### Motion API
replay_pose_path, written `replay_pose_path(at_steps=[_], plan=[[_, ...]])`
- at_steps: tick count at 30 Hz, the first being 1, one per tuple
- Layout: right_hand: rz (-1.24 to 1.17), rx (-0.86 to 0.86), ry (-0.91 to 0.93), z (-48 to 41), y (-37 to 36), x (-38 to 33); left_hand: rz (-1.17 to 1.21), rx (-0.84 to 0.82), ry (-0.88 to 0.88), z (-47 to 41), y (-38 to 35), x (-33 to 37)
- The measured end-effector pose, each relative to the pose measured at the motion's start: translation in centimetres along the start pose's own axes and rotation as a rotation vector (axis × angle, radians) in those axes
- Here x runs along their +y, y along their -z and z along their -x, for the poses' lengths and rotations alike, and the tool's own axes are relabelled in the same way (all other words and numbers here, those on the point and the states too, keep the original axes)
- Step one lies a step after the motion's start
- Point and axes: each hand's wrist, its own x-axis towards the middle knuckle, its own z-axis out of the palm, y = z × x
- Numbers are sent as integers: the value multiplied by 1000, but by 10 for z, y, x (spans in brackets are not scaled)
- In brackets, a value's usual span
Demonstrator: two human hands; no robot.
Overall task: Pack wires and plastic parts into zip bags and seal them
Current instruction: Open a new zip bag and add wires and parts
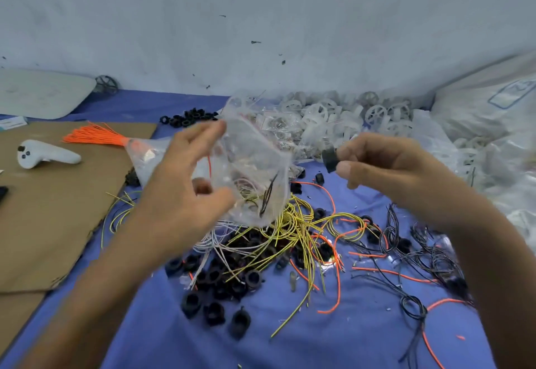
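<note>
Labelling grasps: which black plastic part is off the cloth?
The small black plastic part pinched by the right hand, up beside the clear zip bag; the other black parts lie on the blue cloth.

I see a pale, speckled wall (261,5) far off, blue cloth (362,339) near, cardboard (43,209) left.

zip bag (249,171): thin clear plastic, glossy, crinkled. Black part (329,160): matt plastic. Table (362,339): blue cloth cover, matt. Cardboard sheet (58,203): brown, rough, matt. White wheels (333,119): plastic, slightly translucent. Yellow wires (295,223): smooth plastic insulation.
</note>
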Motion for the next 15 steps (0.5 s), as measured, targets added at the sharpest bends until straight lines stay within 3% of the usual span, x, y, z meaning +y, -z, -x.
replay_pose_path(at_steps=[3,10,12,15], plan=[[-12,32,114,3,-4,-31,73,-89,114,-23,27,13],[78,69,224,3,-21,-59,67,-269,127,-21,29,32],[189,27,244,-5,-33,-63,37,-271,120,-21,25,33],[560,11,308,-18,-47,-66,66,-282,125,-21,23,37]])
